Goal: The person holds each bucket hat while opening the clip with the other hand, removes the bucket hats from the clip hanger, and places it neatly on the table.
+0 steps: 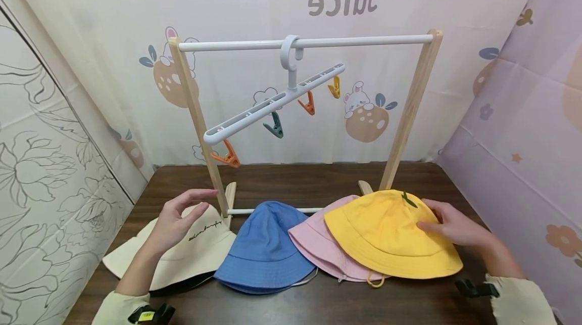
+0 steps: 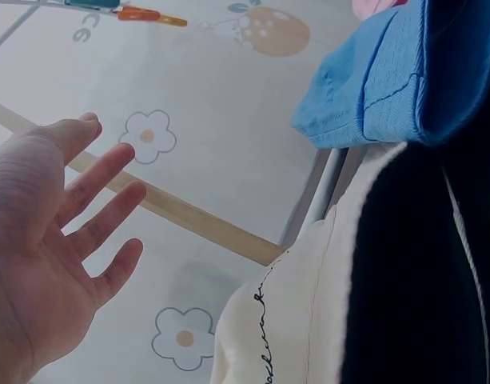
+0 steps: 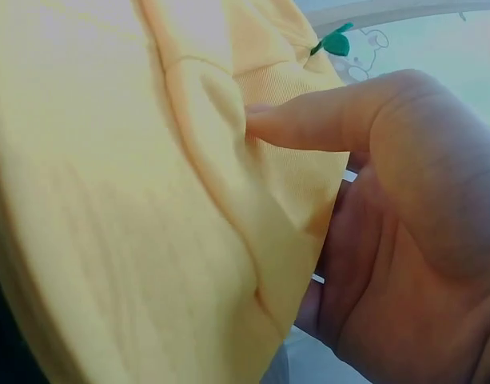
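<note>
Four bucket hats lie in a row on the dark wooden table [image 1: 318,183]: cream [image 1: 195,254], blue [image 1: 265,244], pink [image 1: 311,241] and yellow [image 1: 386,229]. My left hand [image 1: 191,204] hovers open just above the cream hat's crown, fingers spread, holding nothing. In the left wrist view the spread fingers [image 2: 93,200] stand apart from the cream hat [image 2: 292,320] and the blue hat [image 2: 388,80]. My right hand [image 1: 427,214] pinches the right side of the yellow hat's crown. The thumb [image 3: 308,124] presses into the yellow fabric [image 3: 109,200] below a green leaf tag [image 3: 336,42], fingers behind it.
Behind the hats stands a wooden rack with a white top rod [image 1: 341,41]. A pale hanger [image 1: 273,105] with several coloured clips hangs tilted from it. Printed curtains close in the back and both sides. The yellow hat overlaps the pink one.
</note>
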Demonstrator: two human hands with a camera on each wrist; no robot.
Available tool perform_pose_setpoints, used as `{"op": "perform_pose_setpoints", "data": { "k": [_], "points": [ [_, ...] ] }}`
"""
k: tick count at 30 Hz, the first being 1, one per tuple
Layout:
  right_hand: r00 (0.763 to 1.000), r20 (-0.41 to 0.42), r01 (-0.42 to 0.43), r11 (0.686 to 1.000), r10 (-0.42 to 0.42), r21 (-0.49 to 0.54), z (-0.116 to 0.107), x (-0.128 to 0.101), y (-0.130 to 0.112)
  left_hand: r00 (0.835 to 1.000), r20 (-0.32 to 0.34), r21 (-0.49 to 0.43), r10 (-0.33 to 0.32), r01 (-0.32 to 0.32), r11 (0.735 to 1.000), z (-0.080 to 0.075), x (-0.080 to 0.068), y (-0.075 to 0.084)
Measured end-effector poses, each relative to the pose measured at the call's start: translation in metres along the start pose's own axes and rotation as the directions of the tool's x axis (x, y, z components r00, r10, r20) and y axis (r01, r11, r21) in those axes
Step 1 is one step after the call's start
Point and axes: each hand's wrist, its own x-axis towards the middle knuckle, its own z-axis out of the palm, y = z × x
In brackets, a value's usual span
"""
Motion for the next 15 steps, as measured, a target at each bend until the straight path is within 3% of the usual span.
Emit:
{"op": "perform_pose_setpoints", "data": {
  "k": [8,15],
  "points": [
    [0.995,-0.092,-0.052,0.996,0.045,-0.075,-0.003,0.007,-0.007,1.000,-0.020,0.052,0.022,-0.021,0.998,-0.009,-0.001,0.000],
    [0.989,-0.140,-0.071,0.992,0.056,-0.103,-0.008,0.007,-0.006,0.999,-0.032,0.020,0.031,-0.031,0.999,-0.018,-0.003,0.000]
  ]
}}
